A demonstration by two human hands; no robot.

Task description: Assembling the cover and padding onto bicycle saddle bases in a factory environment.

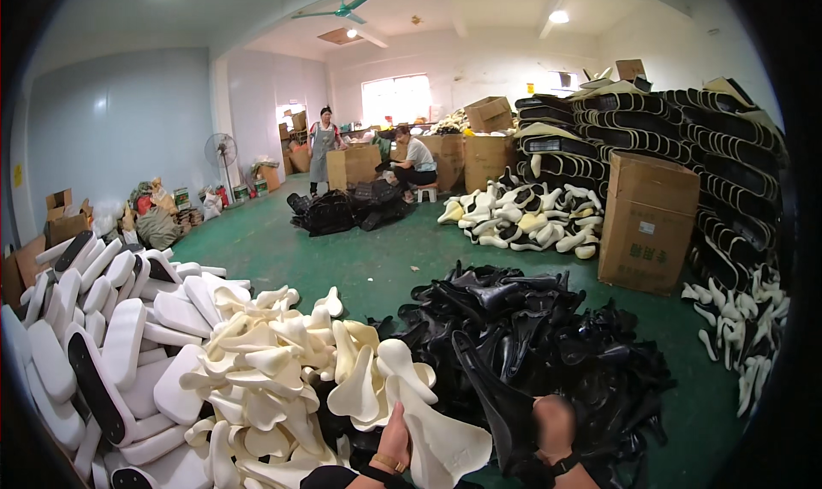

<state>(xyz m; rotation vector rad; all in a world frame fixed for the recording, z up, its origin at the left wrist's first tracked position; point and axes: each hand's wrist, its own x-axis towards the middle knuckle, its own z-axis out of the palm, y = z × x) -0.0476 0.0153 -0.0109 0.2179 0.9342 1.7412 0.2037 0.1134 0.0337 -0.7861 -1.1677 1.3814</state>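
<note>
At the lower middle my left hand [396, 438] grips the edge of a cream foam bicycle saddle pad [438, 438], its thumb up along the side and its other fingers hidden behind. To the right, my right hand [555, 425] is closed on a black bicycle saddle shell [490, 390], held tilted with its narrow nose up and to the left; the hand is partly blurred. Under and left of my left hand lies a heap of cream saddle pads [274, 360]. Beyond my right hand spreads a pile of glossy black saddle shells [599, 352].
White padded cushions [128, 343] are heaped at far left. A tall cardboard box [648, 223] stands at right beside stacked black seats [634, 121]. More pale saddles [522, 219] lie beyond on the green floor [377, 266]. One person [417, 159] sits, another [323, 146] stands farther back.
</note>
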